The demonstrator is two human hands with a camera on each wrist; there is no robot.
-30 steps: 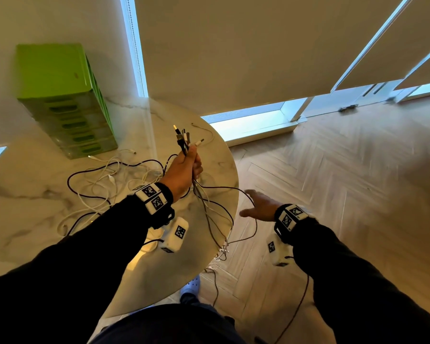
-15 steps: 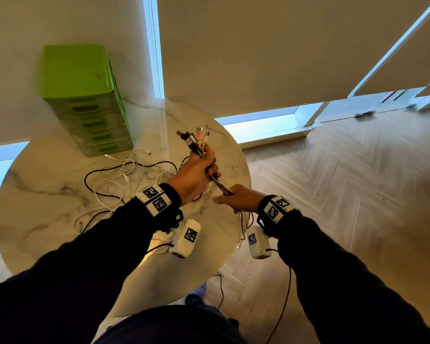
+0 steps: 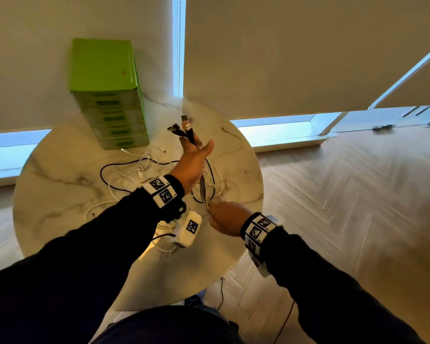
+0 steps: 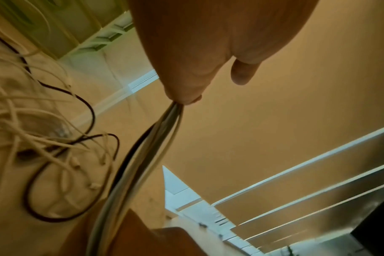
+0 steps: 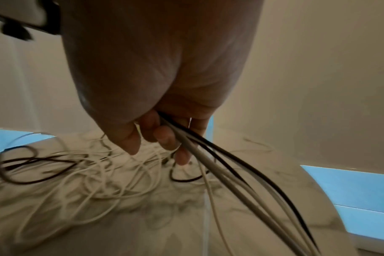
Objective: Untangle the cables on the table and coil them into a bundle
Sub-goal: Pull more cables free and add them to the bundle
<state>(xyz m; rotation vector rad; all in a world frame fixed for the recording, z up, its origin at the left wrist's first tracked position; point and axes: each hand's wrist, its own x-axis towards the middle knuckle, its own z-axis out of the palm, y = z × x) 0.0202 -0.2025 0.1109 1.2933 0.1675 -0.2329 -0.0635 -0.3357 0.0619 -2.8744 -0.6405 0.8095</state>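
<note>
Daylight enters through bright strips under the roller blinds (image 3: 283, 53); the room is otherwise dim. Wide-angle bending at the frame edges. Both wrist views are warm-tinted, motion-blurred and soft.

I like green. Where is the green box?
In the head view, the green drawer box stands at the table's far left edge, against the wall, behind the loose cables.

Drawer unit (image 3: 107, 95) at table (image 3: 60, 175) back, cables (image 3: 124, 175) before it
</note>
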